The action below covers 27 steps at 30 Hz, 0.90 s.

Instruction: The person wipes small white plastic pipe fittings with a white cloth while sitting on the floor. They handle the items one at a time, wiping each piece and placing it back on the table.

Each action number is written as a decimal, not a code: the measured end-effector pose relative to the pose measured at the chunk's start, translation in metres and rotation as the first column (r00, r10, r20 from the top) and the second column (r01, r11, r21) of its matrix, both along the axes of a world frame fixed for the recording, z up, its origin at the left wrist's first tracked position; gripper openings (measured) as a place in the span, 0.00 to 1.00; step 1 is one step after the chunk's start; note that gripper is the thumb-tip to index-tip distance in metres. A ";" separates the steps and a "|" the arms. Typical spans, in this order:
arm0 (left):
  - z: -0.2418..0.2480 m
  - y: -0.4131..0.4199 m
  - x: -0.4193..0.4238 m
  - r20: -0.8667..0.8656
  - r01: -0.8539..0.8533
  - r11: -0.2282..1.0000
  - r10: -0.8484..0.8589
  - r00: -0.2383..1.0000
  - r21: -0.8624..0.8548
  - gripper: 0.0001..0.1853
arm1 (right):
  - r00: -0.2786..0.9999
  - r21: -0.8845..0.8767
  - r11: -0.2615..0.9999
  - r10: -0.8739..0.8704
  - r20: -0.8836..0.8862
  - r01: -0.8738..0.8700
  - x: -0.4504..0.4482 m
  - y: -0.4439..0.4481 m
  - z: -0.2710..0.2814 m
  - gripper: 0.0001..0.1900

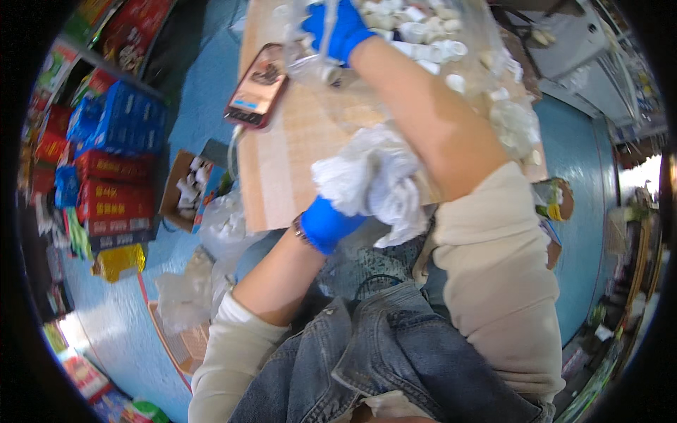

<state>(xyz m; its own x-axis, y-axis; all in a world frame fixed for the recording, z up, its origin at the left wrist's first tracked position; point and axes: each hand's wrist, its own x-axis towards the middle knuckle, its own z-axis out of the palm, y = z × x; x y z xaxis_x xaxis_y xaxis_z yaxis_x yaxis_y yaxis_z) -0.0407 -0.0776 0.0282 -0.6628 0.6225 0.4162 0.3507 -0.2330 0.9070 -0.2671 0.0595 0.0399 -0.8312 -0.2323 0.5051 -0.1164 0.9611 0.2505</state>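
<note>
My left hand (pixel 330 224), in a blue glove, grips a crumpled white cloth (pixel 378 174) at the table's near edge. The cloth hides most of its fingers. Across the wooden table (pixel 296 169) reaches my right hand (pixel 341 31), also gloved in blue, at the far side. Clear plastic (pixel 309 66), perhaps a bag, lies at and partly over its fingers; blur hides whether they hold it. Just right of that hand lies a heap of small white pieces (pixel 423 26), with several white caps or small containers (pixel 441 51) at its near side.
A lit smartphone (pixel 259 84) with a cable lies on the table's left side. On the floor to the left are an open cardboard box (pixel 180 193), clear plastic bags (pixel 182 301) and stacked red boxes (pixel 116 198). A filled plastic bag (pixel 513 127) rests at the table's right edge.
</note>
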 end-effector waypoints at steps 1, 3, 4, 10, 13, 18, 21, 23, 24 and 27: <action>0.000 -0.001 0.001 -0.022 -0.042 0.999 0.042 0.999 -0.023 0.19 | 0.965 -0.134 0.987 0.051 -0.259 -0.088 -0.006 -0.010 -0.003 0.18; 0.000 -0.001 0.002 0.329 -0.014 1.000 0.007 0.944 0.019 0.19 | 0.978 -0.027 1.000 0.021 0.207 -0.016 -0.001 0.000 -0.005 0.16; -0.001 -0.001 0.004 0.549 -0.008 0.980 -0.106 0.829 0.200 0.20 | 0.984 -0.136 0.990 -0.002 0.177 0.027 0.001 -0.002 -0.003 0.14; -0.012 -0.010 -0.004 -0.448 -0.421 0.793 0.212 0.869 -0.441 0.21 | 0.996 -0.379 0.923 -0.047 0.070 0.070 0.054 0.018 0.044 0.07; -0.027 -0.002 -0.011 0.627 -0.008 0.815 -0.439 0.644 0.579 0.24 | 0.996 -0.894 0.441 -0.003 -0.095 -0.084 0.124 0.050 0.053 0.08; -0.033 0.035 -0.008 0.070 -0.330 0.942 0.333 0.940 -0.057 0.24 | 0.981 -0.991 0.012 0.147 -0.128 -0.131 0.264 0.057 0.044 0.18; -0.032 0.062 0.001 -0.226 -0.527 0.816 0.481 0.847 -0.239 0.18 | 0.989 -0.999 -0.041 0.150 -0.005 0.002 0.318 0.046 0.033 0.15; -0.036 0.076 0.007 -0.035 -0.435 0.857 0.443 0.896 -0.277 0.16 | 0.983 -0.994 -0.052 0.165 0.085 0.095 0.337 0.046 0.027 0.14; -0.038 0.082 0.009 0.032 -0.333 0.924 0.345 0.938 -0.189 0.15 | 0.988 -0.996 -0.086 0.156 0.019 0.032 0.340 0.051 0.025 0.14; -0.042 0.095 0.010 0.297 -0.025 0.999 0.032 0.954 -0.025 0.12 | 0.987 -0.987 -0.148 0.151 0.047 0.070 0.345 0.072 0.018 0.15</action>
